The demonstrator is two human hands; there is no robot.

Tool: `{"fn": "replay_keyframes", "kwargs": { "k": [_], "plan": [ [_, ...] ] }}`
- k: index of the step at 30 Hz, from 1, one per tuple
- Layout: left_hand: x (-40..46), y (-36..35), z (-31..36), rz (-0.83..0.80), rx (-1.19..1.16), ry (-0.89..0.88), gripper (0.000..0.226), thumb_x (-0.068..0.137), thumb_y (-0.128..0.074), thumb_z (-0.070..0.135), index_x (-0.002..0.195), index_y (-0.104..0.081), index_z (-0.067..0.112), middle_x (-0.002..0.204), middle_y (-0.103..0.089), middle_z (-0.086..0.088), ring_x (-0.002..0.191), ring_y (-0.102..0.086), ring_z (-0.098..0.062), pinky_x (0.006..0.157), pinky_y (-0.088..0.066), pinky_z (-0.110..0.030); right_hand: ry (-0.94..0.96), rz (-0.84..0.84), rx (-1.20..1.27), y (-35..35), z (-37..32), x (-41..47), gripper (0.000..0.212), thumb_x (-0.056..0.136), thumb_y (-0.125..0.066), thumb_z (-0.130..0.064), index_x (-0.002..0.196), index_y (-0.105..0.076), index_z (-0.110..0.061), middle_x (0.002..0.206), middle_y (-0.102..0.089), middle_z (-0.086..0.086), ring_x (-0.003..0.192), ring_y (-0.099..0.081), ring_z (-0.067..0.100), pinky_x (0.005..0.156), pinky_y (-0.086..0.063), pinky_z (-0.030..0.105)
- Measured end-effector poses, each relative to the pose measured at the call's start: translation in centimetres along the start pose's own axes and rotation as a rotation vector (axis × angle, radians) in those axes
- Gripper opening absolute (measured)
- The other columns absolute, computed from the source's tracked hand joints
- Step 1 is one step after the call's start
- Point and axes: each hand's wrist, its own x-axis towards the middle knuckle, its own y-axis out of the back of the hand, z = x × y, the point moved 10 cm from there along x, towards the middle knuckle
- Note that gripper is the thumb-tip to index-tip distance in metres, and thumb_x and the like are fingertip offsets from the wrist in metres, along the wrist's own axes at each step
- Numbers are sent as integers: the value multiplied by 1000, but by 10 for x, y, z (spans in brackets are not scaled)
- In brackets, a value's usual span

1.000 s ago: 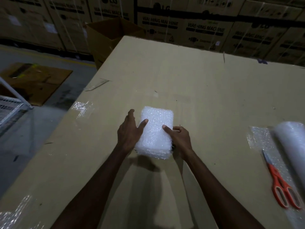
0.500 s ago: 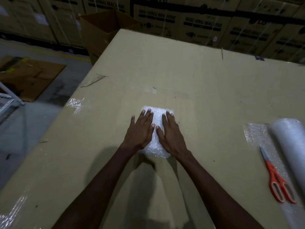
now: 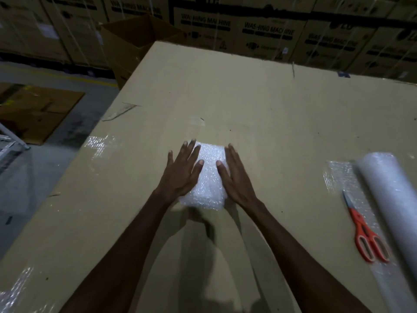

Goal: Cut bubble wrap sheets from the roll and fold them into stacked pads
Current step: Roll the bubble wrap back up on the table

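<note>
A folded white bubble wrap pad [image 3: 208, 177] lies flat on the big cardboard work surface [image 3: 270, 114]. My left hand [image 3: 181, 172] presses on its left side with straight fingers and the thumb lying on the pad. My right hand [image 3: 235, 177] lies flat along its right edge, thumb on the pad. The bubble wrap roll [image 3: 392, 199] lies at the far right, with a loose end of wrap [image 3: 338, 175] spread beside it. Orange-handled scissors [image 3: 363, 229] rest on that loose wrap.
An open cardboard box [image 3: 135, 41] stands past the surface's far left corner. Stacked washing machine cartons [image 3: 259, 30] line the back. To the left, the concrete floor holds flat cardboard [image 3: 33, 109] and a white metal frame [image 3: 11, 141]. Tape patches [image 3: 97, 143] shine on the surface.
The pad was held lifted between both hands, then laid down and pressed under both palms. My hands have since slid apart to its sides, uncovering its middle.
</note>
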Motion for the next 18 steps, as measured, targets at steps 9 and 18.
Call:
{"fn": "replay_keyframes", "kwargs": {
  "k": [9,18],
  "plan": [
    [-8,-15,121,151,-82,-226,64,102,-20,49,151,-41,13,164,-25,1,153,-15,-17,123,-6,-46,-91,176,-119,116,66,-75,55,106,-46,-43,151,-47,-11,157,-45,7,144,-40,21,119,-33,36],
    [-30,-166,279,-98,-58,-278,80,94,-8,61,153,-36,15,165,-23,0,154,-10,-17,123,-7,-49,-201,296,-397,259,192,-178,46,95,-50,-35,127,-61,-5,120,-66,17,113,-60,36,91,-47,41]
  ]
}}
